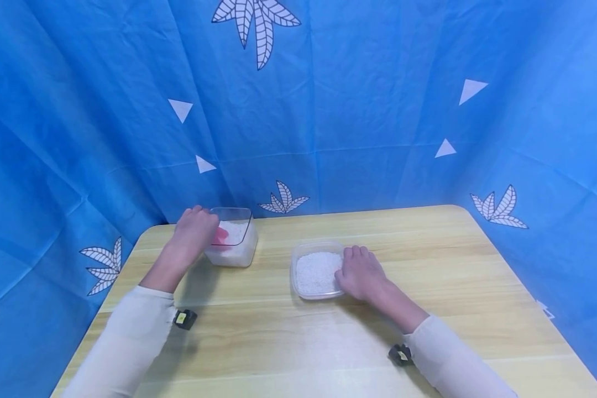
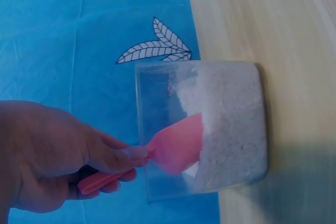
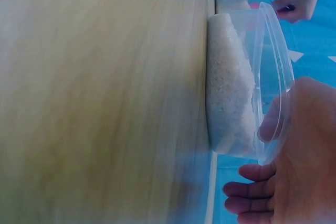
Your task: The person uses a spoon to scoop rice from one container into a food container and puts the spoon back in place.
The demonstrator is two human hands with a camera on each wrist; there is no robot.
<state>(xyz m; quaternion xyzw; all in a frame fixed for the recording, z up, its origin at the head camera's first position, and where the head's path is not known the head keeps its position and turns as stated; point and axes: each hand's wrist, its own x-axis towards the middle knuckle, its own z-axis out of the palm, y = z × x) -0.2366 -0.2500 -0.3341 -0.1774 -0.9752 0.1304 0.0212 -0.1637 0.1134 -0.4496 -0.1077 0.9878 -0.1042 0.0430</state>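
In the left wrist view my left hand [image 2: 68,156] pinches the handle of a pink scoop [image 2: 177,144] between thumb and fingers. The scoop's head dips into white granules inside a tall clear square container [image 2: 236,124], which stands at the table's back left. My right hand [image 1: 363,273] grips the right rim of a shallower clear plastic container [image 1: 294,276], thumb inside the rim and fingers outside. White granules [image 3: 228,87] partly fill that container, heaped in a slope as the right wrist view shows. Both containers rest upright on the table.
The pale wooden table [image 1: 278,342] runs back to a blue curtain [image 1: 358,110] printed with white leaves and triangles. That curtain also hangs along both sides. Small black devices hang beneath both white sleeves [image 1: 134,326].
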